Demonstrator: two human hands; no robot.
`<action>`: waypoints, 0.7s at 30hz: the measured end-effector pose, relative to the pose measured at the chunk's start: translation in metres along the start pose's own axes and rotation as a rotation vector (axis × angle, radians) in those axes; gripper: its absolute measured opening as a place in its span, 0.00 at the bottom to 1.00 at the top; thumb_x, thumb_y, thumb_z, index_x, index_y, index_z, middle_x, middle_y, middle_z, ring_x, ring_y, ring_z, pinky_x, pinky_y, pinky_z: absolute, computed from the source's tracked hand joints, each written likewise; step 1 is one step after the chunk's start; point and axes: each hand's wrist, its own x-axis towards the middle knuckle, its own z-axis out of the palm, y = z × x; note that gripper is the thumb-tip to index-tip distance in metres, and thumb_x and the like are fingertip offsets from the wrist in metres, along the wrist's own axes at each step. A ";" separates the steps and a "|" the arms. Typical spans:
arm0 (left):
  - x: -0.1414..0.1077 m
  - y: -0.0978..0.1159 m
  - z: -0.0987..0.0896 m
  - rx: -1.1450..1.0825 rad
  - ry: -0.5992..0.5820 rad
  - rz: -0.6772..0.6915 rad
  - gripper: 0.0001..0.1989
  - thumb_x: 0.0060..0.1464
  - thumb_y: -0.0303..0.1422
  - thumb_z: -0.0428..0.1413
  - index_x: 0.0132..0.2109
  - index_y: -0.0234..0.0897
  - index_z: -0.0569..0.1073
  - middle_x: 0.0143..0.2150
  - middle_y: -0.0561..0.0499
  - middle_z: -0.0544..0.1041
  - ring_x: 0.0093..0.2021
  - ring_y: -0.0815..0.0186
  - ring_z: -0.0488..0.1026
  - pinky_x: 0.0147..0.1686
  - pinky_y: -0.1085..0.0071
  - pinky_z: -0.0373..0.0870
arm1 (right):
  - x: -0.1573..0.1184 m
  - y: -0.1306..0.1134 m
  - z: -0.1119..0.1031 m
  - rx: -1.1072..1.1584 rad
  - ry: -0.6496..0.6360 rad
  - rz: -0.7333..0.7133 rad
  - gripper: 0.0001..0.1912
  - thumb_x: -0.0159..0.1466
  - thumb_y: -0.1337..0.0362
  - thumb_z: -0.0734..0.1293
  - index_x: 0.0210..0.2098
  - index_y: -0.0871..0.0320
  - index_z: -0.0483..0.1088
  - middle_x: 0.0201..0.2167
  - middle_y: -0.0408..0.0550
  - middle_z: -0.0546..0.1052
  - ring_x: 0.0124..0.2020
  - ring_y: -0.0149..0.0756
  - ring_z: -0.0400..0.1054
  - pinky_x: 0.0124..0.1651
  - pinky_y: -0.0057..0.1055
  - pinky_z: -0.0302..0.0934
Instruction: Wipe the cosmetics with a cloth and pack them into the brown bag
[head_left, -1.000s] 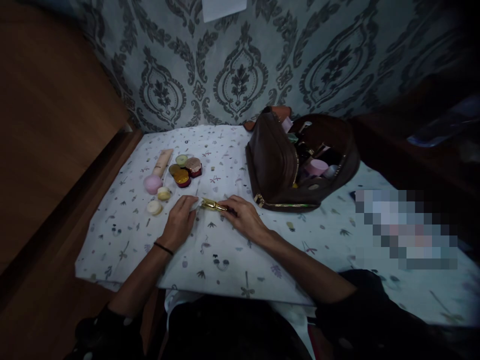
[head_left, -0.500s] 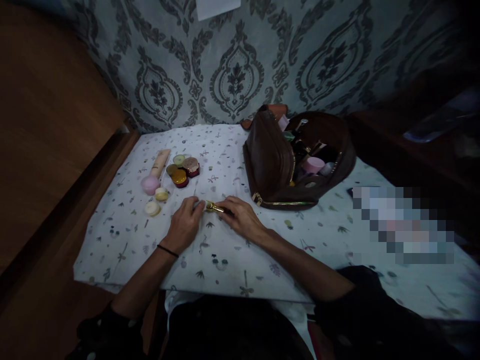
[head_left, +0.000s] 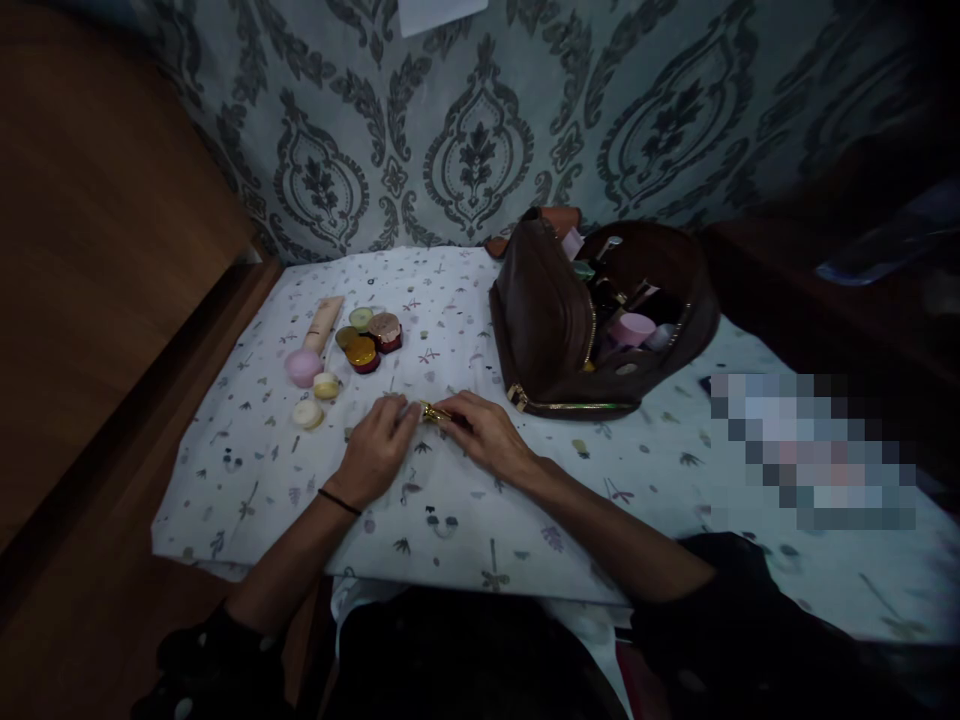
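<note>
My right hand (head_left: pixel 489 432) is closed round a slim cosmetic stick (head_left: pixel 435 413). A shiny gold part of it points left, and the darker end lies under my fingers. My left hand (head_left: pixel 381 442) is closed at the gold end, thumb and fingers together. Whatever lies between those fingers is hidden. Both hands are low over the patterned white cloth (head_left: pixel 465 520), left of an open brown leather bag (head_left: pixel 541 320). In the bag are a pink round lid (head_left: pixel 631 329) and several brushes or sticks that I cannot tell apart.
Beyond my left hand lie a beige tube (head_left: pixel 324 322), a pink round container (head_left: pixel 304 368), two small cream-coloured pots (head_left: pixel 307 414), a gold-lidded jar (head_left: pixel 362 352) and a dark red jar (head_left: pixel 385 330). A wooden panel (head_left: pixel 112 200) borders the left; patterned wallpaper (head_left: pixel 480 150) rises behind.
My left hand has shifted slightly right, its thumb straighter against the stick's gold end, so less of that end shows. My right hand keeps its hold. The whole view has drifted slightly.
</note>
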 end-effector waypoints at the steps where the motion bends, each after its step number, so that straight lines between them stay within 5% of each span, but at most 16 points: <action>1: 0.001 0.003 0.000 0.003 -0.006 0.058 0.14 0.65 0.26 0.46 0.54 0.35 0.69 0.46 0.43 0.74 0.47 0.60 0.72 0.43 0.66 0.73 | 0.000 0.000 0.000 0.002 0.003 -0.005 0.09 0.68 0.64 0.63 0.45 0.58 0.74 0.35 0.49 0.75 0.36 0.36 0.69 0.40 0.31 0.63; 4: 0.004 0.007 0.001 0.006 -0.036 0.118 0.14 0.64 0.25 0.47 0.55 0.33 0.69 0.46 0.40 0.74 0.49 0.57 0.72 0.46 0.62 0.72 | 0.000 0.001 0.001 0.002 0.016 -0.005 0.09 0.68 0.64 0.63 0.44 0.58 0.74 0.34 0.49 0.75 0.35 0.36 0.69 0.39 0.31 0.63; 15: 0.000 -0.012 0.000 0.021 -0.073 -0.191 0.13 0.62 0.23 0.46 0.49 0.38 0.71 0.45 0.46 0.72 0.45 0.61 0.70 0.41 0.67 0.72 | -0.001 0.001 0.000 -0.013 0.017 0.005 0.11 0.67 0.67 0.63 0.47 0.57 0.73 0.35 0.48 0.73 0.33 0.35 0.68 0.37 0.30 0.62; 21: 0.000 -0.013 0.002 0.005 -0.089 -0.205 0.14 0.63 0.23 0.44 0.49 0.37 0.71 0.44 0.45 0.72 0.44 0.61 0.70 0.40 0.67 0.71 | 0.001 0.000 0.002 0.012 0.029 0.051 0.12 0.62 0.69 0.69 0.46 0.58 0.74 0.37 0.47 0.71 0.32 0.33 0.67 0.37 0.30 0.63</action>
